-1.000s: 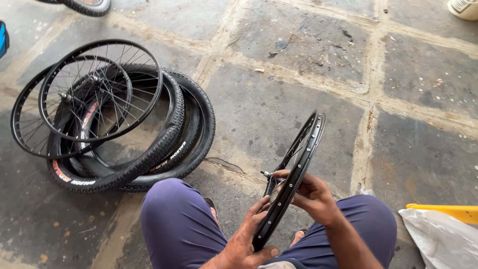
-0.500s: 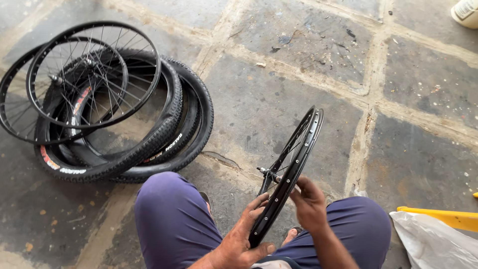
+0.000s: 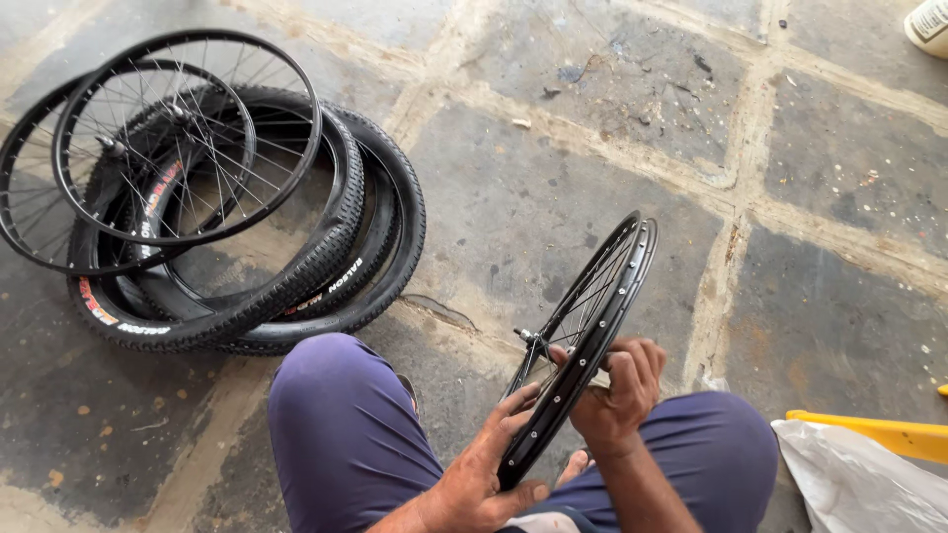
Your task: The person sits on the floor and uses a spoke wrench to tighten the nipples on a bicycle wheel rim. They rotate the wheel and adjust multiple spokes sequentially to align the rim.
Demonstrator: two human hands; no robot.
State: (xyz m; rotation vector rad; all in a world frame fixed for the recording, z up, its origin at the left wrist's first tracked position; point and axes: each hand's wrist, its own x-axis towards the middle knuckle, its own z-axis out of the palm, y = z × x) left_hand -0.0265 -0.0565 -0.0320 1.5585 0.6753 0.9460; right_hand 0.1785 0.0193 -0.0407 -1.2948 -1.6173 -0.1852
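I hold a black spoked bicycle rim upright on edge between my knees, in purple trousers. My left hand grips the rim's lower edge from below. My right hand is closed around a small pale object pressed against the rim near the spokes; the object is mostly hidden by my fingers. The hub axle sticks out to the left.
On the stone floor to the left lies a pile of black tyres with two more spoked rims resting on top. A yellow edge and a white plastic bag sit at the lower right. A pale shoe shows top right.
The view has shifted slightly, so the tyre pile sits a bit further right and lower. My right hand has closed more tightly on the rim; the wheel stays in the same upright position.
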